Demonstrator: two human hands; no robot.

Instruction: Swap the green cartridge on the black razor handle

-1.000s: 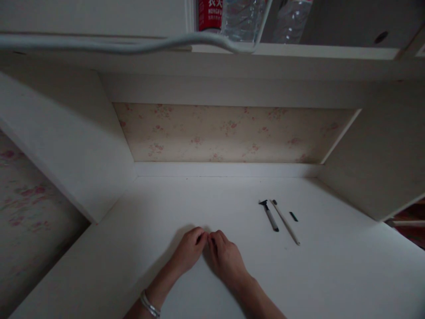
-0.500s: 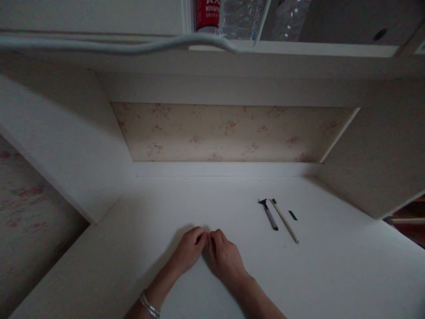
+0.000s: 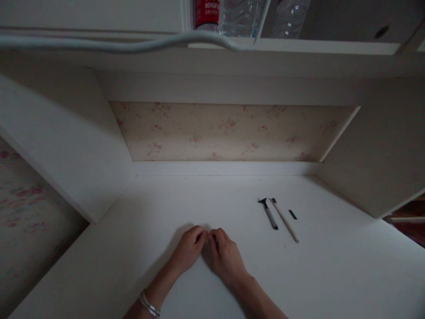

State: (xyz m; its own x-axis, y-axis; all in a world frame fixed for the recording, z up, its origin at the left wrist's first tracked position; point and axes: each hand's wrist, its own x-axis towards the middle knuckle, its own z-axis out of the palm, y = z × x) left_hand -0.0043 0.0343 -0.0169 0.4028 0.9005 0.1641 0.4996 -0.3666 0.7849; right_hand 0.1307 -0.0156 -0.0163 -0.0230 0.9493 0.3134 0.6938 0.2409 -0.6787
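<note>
Just above the white desk [image 3: 186,199], my left hand [image 3: 191,246] and my right hand [image 3: 226,254] meet at their fingertips, both closed in a pinch. Whatever lies between the fingers, if anything, is too small to make out. A silver bracelet [image 3: 149,304] circles my left wrist. To the right of my hands lies a razor [image 3: 269,215] with a black head and grey handle. Beside it rests a toothbrush [image 3: 286,221] with a pale handle and dark bristles. Farther right is a small dark strip [image 3: 292,214], its kind unclear.
A white side panel [image 3: 76,146] bounds the desk at left, another panel [image 3: 375,150] at right. Floral wallpaper [image 3: 226,133] covers the back. Overhead, a shelf holds a red-labelled bottle [image 3: 207,12] and clear bottles [image 3: 242,17]; a pale cable [image 3: 116,45] hangs in front.
My right hand's fingers have shifted very slightly, while both hands stay pinched together at the same spot. The things on the desk have not moved.
</note>
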